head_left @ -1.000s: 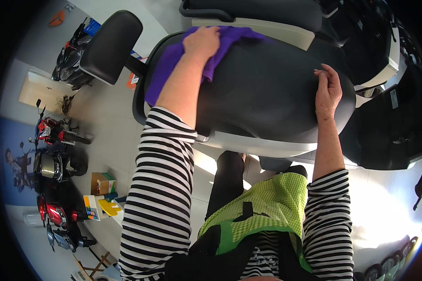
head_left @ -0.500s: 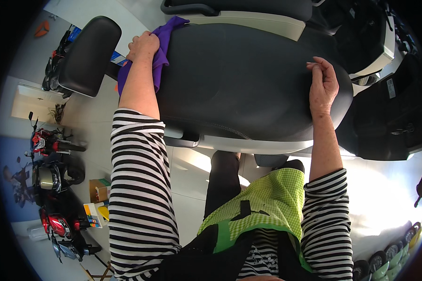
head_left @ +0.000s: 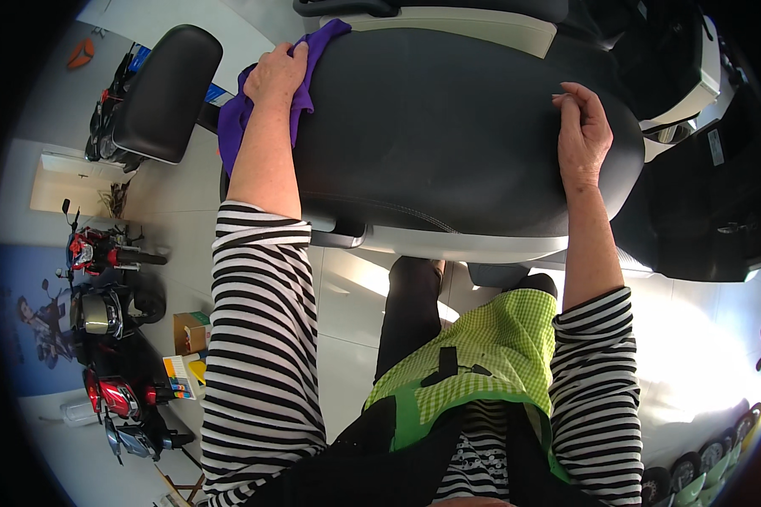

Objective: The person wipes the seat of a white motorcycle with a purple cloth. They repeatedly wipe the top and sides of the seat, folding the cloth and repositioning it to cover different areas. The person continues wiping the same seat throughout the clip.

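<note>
A long black padded scooter seat (head_left: pixel 431 127) stretches across the upper middle, with pale stitching along its near side. My left hand (head_left: pixel 276 78) presses a purple cloth (head_left: pixel 303 106) against the seat's left end, fingers closed on the fabric. Part of the cloth drapes past that end. Near the seat's right end is my right hand (head_left: pixel 585 139), its fingers loosely bent and thumb apart, with nothing visible in it. Whether that hand bears on the seat cannot be told. Left of the cloth stands a black padded backrest (head_left: pixel 167 93).
Another seat with a cream side panel (head_left: pixel 473 27) runs along the far side. Black scooter bodywork (head_left: pixel 693 203) stands at the right. Parked motorcycles (head_left: pixel 114 313) and a cardboard box (head_left: pixel 190 334) are at the left. Several wheels (head_left: pixel 685 469) line the lower right.
My left hand and the purple cloth have shifted slightly to the right along the seat's left end. The right hand stays at the right end. The whole view has shifted a little.
</note>
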Action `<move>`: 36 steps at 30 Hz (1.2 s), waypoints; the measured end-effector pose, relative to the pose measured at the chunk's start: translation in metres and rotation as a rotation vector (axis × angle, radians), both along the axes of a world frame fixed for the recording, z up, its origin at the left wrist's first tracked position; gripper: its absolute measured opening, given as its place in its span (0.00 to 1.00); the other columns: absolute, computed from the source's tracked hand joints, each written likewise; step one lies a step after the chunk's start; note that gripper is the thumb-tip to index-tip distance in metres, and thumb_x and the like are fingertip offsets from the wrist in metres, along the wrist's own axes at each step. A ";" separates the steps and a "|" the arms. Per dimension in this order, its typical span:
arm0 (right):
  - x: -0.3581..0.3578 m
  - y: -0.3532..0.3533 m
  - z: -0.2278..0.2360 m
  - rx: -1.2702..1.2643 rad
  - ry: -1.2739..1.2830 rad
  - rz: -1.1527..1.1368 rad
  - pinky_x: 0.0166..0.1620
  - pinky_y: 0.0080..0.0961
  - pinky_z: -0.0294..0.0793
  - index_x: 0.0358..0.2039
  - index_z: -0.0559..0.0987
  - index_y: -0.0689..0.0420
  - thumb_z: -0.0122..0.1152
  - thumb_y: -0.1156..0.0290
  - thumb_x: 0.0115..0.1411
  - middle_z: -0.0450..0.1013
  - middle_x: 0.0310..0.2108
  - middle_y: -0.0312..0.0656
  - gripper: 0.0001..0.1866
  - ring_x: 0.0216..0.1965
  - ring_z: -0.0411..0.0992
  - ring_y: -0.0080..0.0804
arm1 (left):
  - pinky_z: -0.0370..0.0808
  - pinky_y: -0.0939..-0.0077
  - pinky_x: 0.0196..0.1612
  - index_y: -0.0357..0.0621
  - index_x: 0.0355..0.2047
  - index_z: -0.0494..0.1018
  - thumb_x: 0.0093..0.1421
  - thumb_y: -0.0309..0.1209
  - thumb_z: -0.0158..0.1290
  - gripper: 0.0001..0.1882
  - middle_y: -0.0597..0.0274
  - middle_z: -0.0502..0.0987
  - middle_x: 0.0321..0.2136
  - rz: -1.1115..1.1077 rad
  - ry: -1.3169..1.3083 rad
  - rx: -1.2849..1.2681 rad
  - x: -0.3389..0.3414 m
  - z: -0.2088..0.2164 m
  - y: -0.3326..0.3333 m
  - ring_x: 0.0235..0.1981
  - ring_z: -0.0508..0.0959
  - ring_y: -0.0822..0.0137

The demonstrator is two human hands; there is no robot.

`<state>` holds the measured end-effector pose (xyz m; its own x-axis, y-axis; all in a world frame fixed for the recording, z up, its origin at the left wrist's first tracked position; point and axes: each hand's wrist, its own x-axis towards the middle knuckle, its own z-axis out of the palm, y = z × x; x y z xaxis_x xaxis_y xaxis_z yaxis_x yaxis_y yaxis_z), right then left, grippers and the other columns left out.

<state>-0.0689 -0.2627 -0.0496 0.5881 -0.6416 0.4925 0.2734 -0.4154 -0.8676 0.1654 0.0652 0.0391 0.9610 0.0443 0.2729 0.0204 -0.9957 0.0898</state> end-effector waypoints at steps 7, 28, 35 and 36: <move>-0.001 0.002 0.002 -0.029 0.042 -0.033 0.46 0.19 0.75 0.41 0.81 0.58 0.54 0.74 0.64 0.80 0.31 0.36 0.09 0.36 0.77 0.21 | 0.71 0.58 0.56 0.62 0.55 0.75 0.62 0.60 0.42 0.29 0.54 0.79 0.50 -0.025 -0.028 0.035 -0.006 0.002 -0.004 0.54 0.76 0.52; 0.005 0.000 -0.002 -0.081 -0.037 -0.069 0.47 0.23 0.75 0.46 0.78 0.58 0.54 0.74 0.64 0.78 0.38 0.40 0.11 0.38 0.76 0.27 | 0.78 0.54 0.36 0.45 0.31 0.79 0.62 0.40 0.52 0.12 0.52 0.82 0.28 -0.681 -0.147 -0.226 -0.160 -0.055 -0.219 0.32 0.83 0.51; 0.007 -0.002 -0.002 -0.109 -0.029 -0.073 0.48 0.25 0.74 0.47 0.77 0.57 0.53 0.74 0.64 0.77 0.41 0.39 0.12 0.40 0.75 0.29 | 0.76 0.64 0.23 0.46 0.34 0.75 0.61 0.39 0.55 0.10 0.61 0.78 0.23 -0.731 -0.188 -0.168 -0.234 -0.062 -0.167 0.21 0.81 0.59; 0.006 -0.002 0.000 -0.103 -0.022 -0.074 0.48 0.24 0.73 0.47 0.77 0.57 0.52 0.74 0.64 0.77 0.41 0.39 0.12 0.40 0.75 0.28 | 0.76 0.64 0.23 0.47 0.35 0.74 0.61 0.39 0.55 0.10 0.62 0.77 0.23 -0.714 -0.230 -0.133 -0.237 -0.060 -0.154 0.21 0.81 0.60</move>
<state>-0.0626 -0.2643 -0.0500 0.5295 -0.6280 0.5703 0.2571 -0.5219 -0.8134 -0.0716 -0.0890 -0.0205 0.6884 -0.5201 0.5056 -0.6582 -0.7409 0.1340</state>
